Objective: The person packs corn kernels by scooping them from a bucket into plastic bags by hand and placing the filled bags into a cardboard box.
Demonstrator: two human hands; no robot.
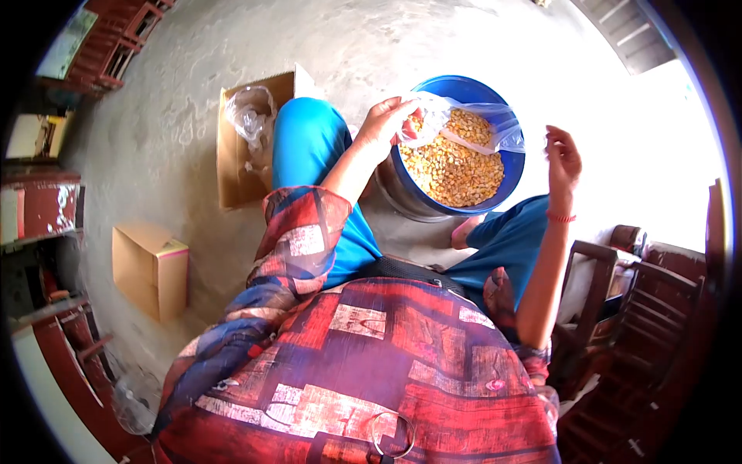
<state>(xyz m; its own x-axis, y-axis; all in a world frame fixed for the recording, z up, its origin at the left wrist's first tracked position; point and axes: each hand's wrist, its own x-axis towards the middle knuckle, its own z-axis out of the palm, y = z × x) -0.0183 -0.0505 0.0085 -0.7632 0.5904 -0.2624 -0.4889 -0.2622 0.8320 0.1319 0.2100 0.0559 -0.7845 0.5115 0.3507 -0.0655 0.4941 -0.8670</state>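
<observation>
My left hand (pixel 384 126) is closed, pinching one end of a clear plastic bag (pixel 506 133) over the left rim of a blue drum (pixel 512 182). The bag stretches across the drum's mouth, and some yellow kernels show in it beside my left fingers. Below it, loose corn kernels (pixel 456 174) fill much of the drum. My right hand (pixel 565 158) is raised to the right of the drum, apart from the bag. Its fingers are loosely bent, and I see nothing in them.
Left of my knee stands an open cardboard box (pixel 232 174) with crumpled clear plastic (pixel 251 116) inside. A smaller cardboard box (pixel 147 271) lies on the concrete floor (pixel 185 93) further left. Dark wooden chairs (pixel 657 301) stand close on my right.
</observation>
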